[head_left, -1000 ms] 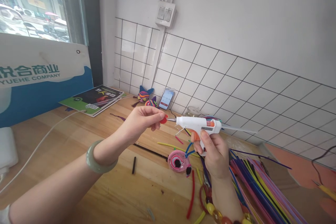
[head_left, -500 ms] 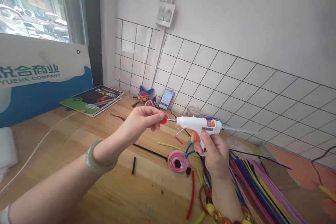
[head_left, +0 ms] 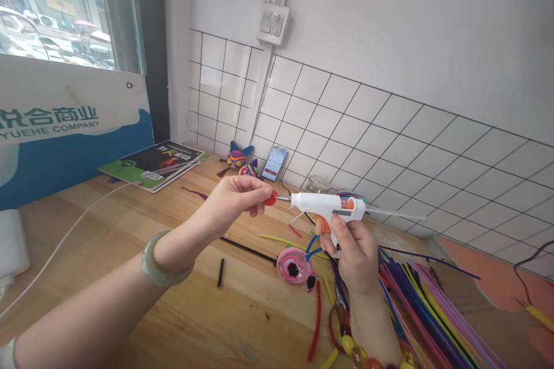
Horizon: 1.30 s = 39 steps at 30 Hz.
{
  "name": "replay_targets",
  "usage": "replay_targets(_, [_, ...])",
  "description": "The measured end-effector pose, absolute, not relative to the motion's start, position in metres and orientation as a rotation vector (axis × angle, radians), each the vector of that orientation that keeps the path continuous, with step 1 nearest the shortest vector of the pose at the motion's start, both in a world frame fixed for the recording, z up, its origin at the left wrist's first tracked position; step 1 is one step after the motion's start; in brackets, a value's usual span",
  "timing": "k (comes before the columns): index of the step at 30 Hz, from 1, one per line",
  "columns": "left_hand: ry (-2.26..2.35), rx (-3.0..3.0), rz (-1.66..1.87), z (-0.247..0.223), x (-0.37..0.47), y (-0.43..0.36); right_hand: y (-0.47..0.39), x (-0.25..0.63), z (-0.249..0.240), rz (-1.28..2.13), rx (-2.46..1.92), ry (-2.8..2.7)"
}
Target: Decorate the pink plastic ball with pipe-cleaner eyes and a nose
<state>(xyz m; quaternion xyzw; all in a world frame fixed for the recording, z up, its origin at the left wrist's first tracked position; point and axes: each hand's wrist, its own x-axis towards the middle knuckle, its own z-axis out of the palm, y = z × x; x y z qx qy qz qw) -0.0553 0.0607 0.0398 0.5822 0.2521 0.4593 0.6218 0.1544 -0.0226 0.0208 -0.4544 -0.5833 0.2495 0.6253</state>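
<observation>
Seen from the small red piece (head_left: 271, 200) as hub of the clock, a white block (head_left: 12, 245) stands far off at 9 o'clock, its white cable crossing the wooden surface (head_left: 194, 317). A board (head_left: 69, 155) lettered "YUEHE COMPANY" leans behind it, also towards 9. Booklets (head_left: 151, 164) with a black and green cover lie nearer, at 9. A pale green bangle (head_left: 167, 259) circles the left wrist at 8, and a short black stick (head_left: 221, 273) lies between 7 and 8. Striped ornaments (head_left: 237, 158) with blue and purple tips sit between 10 and 11. The left hand (head_left: 240, 199), at 9 and adjoining the hub, pinches the red piece between thumb and forefinger, above the surface. A lit phone (head_left: 273, 167) is propped at 12. A pink disc (head_left: 295, 265) with a black centre lies at 5, and a red strip (head_left: 318, 311) lies further out at 5. The white glue gun (head_left: 318, 206) points in from 3, its metal nozzle at the red piece's edge; contact is hard to tell. At 4, the right hand (head_left: 352, 242) is wrapped around the gun's grip, a finger at the orange trigger. Beyond, also at 4, fans a bundle of coloured strips (head_left: 437, 305).
</observation>
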Motion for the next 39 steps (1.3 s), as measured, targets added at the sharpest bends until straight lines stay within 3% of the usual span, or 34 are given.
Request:
replay_targets(15, [0.605,1.329,1.055,0.039,-0.056,0.061,-0.023,0.168,0.028,0.67,-0.864,-1.191])
replay_targets(27, [0.58,1.3,1.078,0.044,-0.055,0.06,-0.017,0.192,0.024,0.483,-0.928,-1.171])
replay_targets(39, [0.523,1.145,1.575,0.075,-0.079,0.026,-0.01,0.124,0.006,0.092,-1.215,-1.624])
